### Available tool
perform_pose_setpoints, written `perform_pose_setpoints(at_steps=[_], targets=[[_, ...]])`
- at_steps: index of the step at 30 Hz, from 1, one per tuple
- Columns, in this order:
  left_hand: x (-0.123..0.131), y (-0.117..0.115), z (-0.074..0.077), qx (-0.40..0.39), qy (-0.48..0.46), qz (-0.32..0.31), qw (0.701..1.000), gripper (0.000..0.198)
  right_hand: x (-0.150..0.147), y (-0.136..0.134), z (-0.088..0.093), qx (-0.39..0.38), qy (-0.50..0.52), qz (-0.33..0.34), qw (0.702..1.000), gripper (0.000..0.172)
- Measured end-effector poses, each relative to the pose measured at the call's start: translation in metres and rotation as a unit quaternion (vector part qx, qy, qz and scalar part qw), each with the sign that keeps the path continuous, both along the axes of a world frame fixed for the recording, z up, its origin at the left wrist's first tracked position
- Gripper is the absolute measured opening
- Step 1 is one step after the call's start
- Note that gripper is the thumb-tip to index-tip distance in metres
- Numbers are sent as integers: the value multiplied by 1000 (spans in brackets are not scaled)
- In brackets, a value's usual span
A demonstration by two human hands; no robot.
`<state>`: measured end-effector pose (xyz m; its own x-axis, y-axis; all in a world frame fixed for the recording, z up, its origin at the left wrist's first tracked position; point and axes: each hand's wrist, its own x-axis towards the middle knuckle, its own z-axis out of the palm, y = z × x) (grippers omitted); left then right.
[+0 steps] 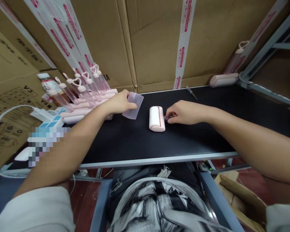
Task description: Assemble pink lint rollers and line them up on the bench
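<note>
My left hand (122, 103) is closed on a translucent lilac plastic piece (135, 108), roughly rectangular, held just above the black tabletop. In front of me lies a pink and white rounded device (156, 119), with a thin reddish line along one side. My right hand (181, 112) is beside the device's right side, its fingers pinching a small dark object (168, 118). Most of that object is covered by the fingers, so its kind does not show. Left of my left hand are several pink devices (78, 112) and clear tubes with heart-shaped loop tops (87, 77).
A small screwdriver (191, 92) lies near the table's back edge. Another pink device (224, 80) sits at the far right, by a metal frame (263, 85). A power strip (50, 121) with a white plug is at the left. Cardboard (157, 48) walls the back.
</note>
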<state>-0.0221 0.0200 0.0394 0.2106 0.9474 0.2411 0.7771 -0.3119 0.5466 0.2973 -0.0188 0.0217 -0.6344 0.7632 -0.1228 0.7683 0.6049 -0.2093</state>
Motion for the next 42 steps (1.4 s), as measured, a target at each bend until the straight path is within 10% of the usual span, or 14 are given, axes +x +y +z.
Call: perform_pose_setpoints(at_steps=[5,12,18,31,34,37,42], targets=[[28,47,28,-31,342,-47,938,52,-2,-5,1,-13,3,5,1000,22],[44,125,19,-92,355,-81,927,70,-1,-2,0,-12,18,16,1000,22],[39,144,15,-121,351,-79,925,68,-2,-5,4,-24,21,14,999,23],[40,103,18,5,308,-42,951,83,0,1,-2,-34,25,21,999,27],[51,59,7,93,166,-12,982,54,1,5,-8,-5,57,50,997,26],[61,2,-14,21,-33,4,999,57,-3,5,-15,61,132,65,987,22],[68,-58,-43,-141,-337,-24,931,76,-16,-6,-20,123,227,48,965,21]])
